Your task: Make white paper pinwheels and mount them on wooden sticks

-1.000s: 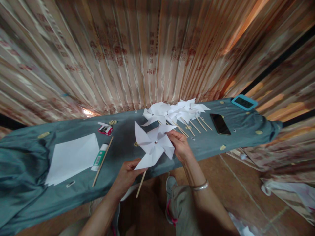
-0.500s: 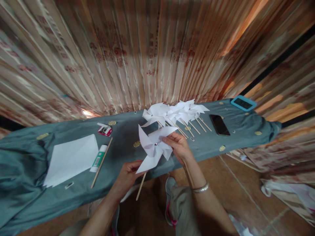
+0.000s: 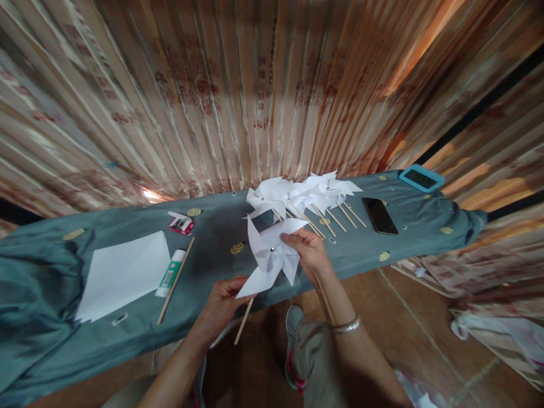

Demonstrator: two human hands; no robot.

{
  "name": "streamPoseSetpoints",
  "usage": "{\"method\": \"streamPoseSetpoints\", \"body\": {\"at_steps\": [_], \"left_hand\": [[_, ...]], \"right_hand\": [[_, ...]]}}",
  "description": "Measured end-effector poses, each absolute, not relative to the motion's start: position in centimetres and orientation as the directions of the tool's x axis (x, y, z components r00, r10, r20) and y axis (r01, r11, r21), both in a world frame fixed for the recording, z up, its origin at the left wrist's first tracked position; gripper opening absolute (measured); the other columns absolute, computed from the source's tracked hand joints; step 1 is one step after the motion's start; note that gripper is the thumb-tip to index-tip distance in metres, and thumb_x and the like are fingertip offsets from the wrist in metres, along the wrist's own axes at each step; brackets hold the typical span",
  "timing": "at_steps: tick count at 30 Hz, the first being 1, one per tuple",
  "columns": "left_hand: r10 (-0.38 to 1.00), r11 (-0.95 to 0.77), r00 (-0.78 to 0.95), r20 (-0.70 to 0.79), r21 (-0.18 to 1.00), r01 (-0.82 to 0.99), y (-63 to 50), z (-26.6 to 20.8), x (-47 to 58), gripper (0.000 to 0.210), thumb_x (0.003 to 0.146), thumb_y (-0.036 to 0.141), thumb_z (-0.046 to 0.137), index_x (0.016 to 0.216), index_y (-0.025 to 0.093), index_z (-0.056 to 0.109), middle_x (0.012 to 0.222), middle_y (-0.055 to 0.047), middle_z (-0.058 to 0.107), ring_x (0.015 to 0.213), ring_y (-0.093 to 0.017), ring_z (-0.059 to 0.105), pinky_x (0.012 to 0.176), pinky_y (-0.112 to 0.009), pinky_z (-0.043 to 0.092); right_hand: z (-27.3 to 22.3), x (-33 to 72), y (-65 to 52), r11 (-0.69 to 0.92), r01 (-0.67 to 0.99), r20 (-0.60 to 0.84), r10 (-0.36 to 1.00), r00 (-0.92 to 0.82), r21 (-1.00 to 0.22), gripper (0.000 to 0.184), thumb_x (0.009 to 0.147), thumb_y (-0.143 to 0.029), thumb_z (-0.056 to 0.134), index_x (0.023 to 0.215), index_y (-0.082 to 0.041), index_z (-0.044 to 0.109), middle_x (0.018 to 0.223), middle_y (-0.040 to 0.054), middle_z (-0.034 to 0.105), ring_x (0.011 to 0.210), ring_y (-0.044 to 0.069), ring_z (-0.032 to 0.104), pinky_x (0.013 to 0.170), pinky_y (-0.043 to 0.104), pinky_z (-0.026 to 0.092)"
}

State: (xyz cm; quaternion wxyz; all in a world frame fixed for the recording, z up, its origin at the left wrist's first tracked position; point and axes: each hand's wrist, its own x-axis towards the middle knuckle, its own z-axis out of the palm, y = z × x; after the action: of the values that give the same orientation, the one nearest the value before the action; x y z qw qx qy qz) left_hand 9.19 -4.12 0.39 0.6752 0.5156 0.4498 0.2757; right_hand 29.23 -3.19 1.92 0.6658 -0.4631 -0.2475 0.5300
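A white paper pinwheel (image 3: 266, 272) with a small silver pin at its centre is held over the front edge of the cloth-covered table (image 3: 212, 272). Its wooden stick (image 3: 243, 323) points down toward the floor. My left hand (image 3: 223, 300) is closed on the lower left, pinching a blade tip close to the stick; its fingertips are partly hidden behind the paper. My right hand (image 3: 309, 249) grips the upper right blade between thumb and fingers. Just behind lie several finished pinwheels (image 3: 314, 192) in an overlapping row, their sticks pointing toward me.
On the left are white paper sheets (image 3: 123, 275), a green-and-white glue stick (image 3: 170, 273), a loose wooden stick (image 3: 176, 280) and a small red-and-white box (image 3: 181, 224). A phone (image 3: 379, 216) and a blue-framed digital timer (image 3: 421, 178) lie at right. A pleated curtain (image 3: 238, 102) hangs behind.
The pinwheel's upper left blade has bent inward to the right, and its centre has shifted slightly right. Both hands keep their hold in nearly the same place.
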Motion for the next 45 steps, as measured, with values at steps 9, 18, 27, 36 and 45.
{"method": "streamPoseSetpoints", "body": {"at_steps": [9, 18, 27, 36, 45], "left_hand": [[0.835, 0.381, 0.396, -0.382, 0.921, 0.086, -4.1, 0.3, 9.2, 0.023, 0.055, 0.033, 0.076, 0.067, 0.013, 0.075, 0.064, -0.002, 0.065, 0.068, -0.018, 0.055, 0.068, -0.029, 0.042], [0.855, 0.325, 0.392, -0.338, 0.940, 0.102, -4.1, -0.1, 9.3, 0.017, 0.054, 0.030, 0.075, 0.059, 0.014, 0.071, 0.059, 0.000, 0.061, 0.062, -0.015, 0.052, 0.061, -0.026, 0.040], [0.903, 0.233, 0.343, -0.260, 0.965, 0.117, -4.2, -1.7, 9.1, 0.018, 0.058, 0.033, 0.074, 0.060, 0.015, 0.072, 0.068, -0.003, 0.069, 0.066, -0.018, 0.059, 0.065, -0.027, 0.045], [0.926, 0.242, 0.280, -0.255, 0.967, 0.078, -4.4, -1.7, 9.6, 0.020, 0.059, 0.034, 0.075, 0.071, 0.017, 0.079, 0.077, -0.005, 0.078, 0.084, -0.026, 0.070, 0.086, -0.035, 0.051], [0.949, 0.184, 0.241, -0.203, 0.978, 0.097, -4.2, -2.2, 9.7, 0.020, 0.061, 0.035, 0.074, 0.074, 0.022, 0.081, 0.083, -0.006, 0.079, 0.082, -0.025, 0.071, 0.078, -0.034, 0.055]], "right_hand": [[2.3, 29.2, -3.5, -0.048, -0.450, -0.137, 0.977, 0.166, -0.892, 0.038, 0.048, -0.035, 0.092, 0.081, -0.021, 0.077, 0.077, 0.0013, 0.078, 0.065, 0.017, 0.069, 0.066, 0.028, 0.056], [1.7, 28.5, -3.4, -0.074, -0.385, -0.151, 0.973, 0.174, -0.920, 0.034, 0.048, -0.027, 0.090, 0.079, -0.023, 0.075, 0.076, -0.0030, 0.077, 0.062, 0.016, 0.066, 0.064, 0.029, 0.056], [1.4, 28.1, -3.2, -0.100, -0.392, -0.189, 0.963, 0.194, -0.914, 0.034, 0.047, -0.027, 0.089, 0.077, -0.022, 0.075, 0.072, -0.0033, 0.076, 0.059, 0.015, 0.064, 0.061, 0.027, 0.054], [0.7, 26.6, -3.1, -0.052, -0.440, -0.183, 0.948, 0.259, -0.896, 0.032, 0.052, -0.028, 0.088, 0.079, -0.021, 0.073, 0.075, -0.0010, 0.077, 0.062, 0.016, 0.066, 0.063, 0.029, 0.053], [0.6, 24.0, -3.1, -0.005, -0.587, -0.228, 0.924, 0.307, -0.809, 0.029, 0.054, -0.027, 0.087, 0.078, -0.019, 0.072, 0.073, -0.0011, 0.076, 0.061, 0.015, 0.066, 0.062, 0.026, 0.053]]}}
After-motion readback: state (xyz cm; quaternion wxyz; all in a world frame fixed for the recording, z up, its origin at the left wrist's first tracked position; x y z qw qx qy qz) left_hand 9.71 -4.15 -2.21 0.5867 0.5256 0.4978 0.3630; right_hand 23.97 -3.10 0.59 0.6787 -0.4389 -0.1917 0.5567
